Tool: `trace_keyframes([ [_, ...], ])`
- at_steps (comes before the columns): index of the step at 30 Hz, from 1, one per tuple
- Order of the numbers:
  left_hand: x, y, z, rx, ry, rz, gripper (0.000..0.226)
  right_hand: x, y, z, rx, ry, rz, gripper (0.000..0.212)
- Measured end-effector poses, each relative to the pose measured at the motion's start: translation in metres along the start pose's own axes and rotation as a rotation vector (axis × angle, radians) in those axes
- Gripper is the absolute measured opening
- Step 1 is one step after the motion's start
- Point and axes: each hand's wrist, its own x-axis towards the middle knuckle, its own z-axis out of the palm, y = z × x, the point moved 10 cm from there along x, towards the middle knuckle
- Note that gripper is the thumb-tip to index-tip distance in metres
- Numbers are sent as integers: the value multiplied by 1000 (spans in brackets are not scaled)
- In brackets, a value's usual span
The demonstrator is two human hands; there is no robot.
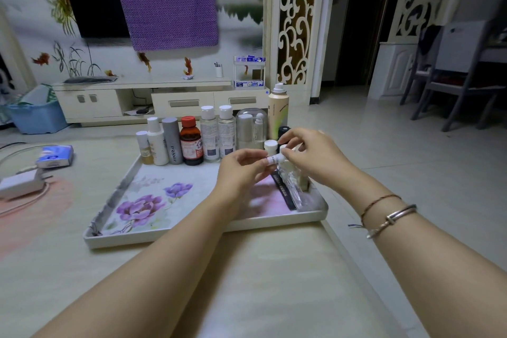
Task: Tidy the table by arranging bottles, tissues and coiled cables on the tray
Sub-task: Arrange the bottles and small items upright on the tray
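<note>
Holding a small vial (275, 158) between both hands, I have my left hand (241, 170) pinching its body and my right hand (310, 156) pinching the white cap end, the two hands close together above the right back part of the tray (192, 236). The vial lies nearly level in the air, so if the cap is loose, whatever is inside could spill onto the tray; whether it is loose I cannot tell. My grip is only fingertips on something slick and short, and a slip would drop it straight onto the things below.

Just under my hands lie a clear packet and a dark strip (282, 189), and close behind stands a little white-capped jar (270, 146) with a dark jar (283, 132) beside it. A careless lowering could knock those over.

Beyond them the bottles stand in a tight row along the tray's back edge: the red-capped brown bottle (191, 140), the grey tube (172, 140), two clear bottles (210, 134), a domed clear case (251, 126) and the tall spray can (278, 112) at the right end. They are nearly touching, so one tipped bottle would likely take its neighbours down.

Off to the left, on the surface and well apart from the tray, the tissue pack (56, 156) and the charger (22, 182) with its loose cable are not yet on the tray. Reaching across for them, my forearm could sweep the row.
</note>
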Motion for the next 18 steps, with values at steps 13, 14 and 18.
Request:
trace_keyframes([
  [13, 6, -4, 10, -126, -76, -32, 6, 16, -1, 11, 148, -229, 24, 9],
  [14, 6, -6, 9, -29, -54, -16, 4, 20, -2, 9, 136, -194, 17, 6],
  [18, 11, -7, 3, 611, 34, 100, 5, 34, -7, 4, -144, -13, -43, 7],
])
